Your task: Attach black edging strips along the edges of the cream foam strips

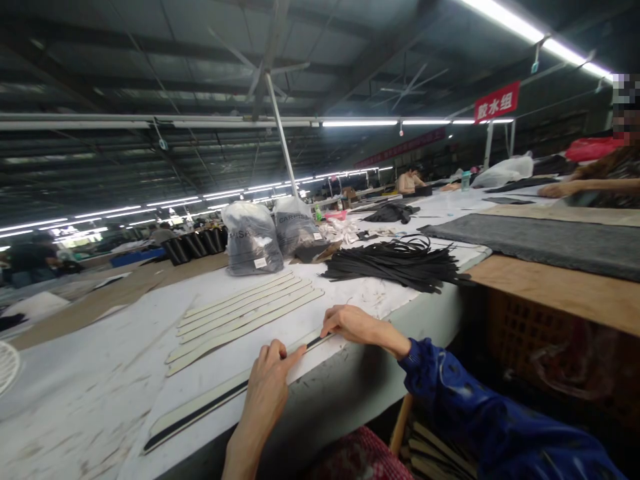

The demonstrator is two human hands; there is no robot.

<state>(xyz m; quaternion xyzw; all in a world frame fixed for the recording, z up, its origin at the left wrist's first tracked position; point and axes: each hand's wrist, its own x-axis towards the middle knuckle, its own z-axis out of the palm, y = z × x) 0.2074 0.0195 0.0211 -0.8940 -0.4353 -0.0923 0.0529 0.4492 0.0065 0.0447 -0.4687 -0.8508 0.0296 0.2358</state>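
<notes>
A long pale strip (173,415) lies along the near edge of the white-covered table, with a narrow black strip (200,412) running along it. My left hand (270,377) rests over the middle of both, its thumb stretched out along the black strip and its fingers bent. At the far end, my right hand (350,325) is closed in a pinch on the black strip's end. Several more pale strips (245,322) lie side by side just beyond. A heap of loose black strips (395,263) is behind my right hand.
Two plastic-wrapped bags (254,239) stand behind the pale strips. Dark grey material (540,241) covers the table at right, where another person's arm (595,188) reaches in. An orange crate (525,333) sits underneath. Another person (410,180) is farther back.
</notes>
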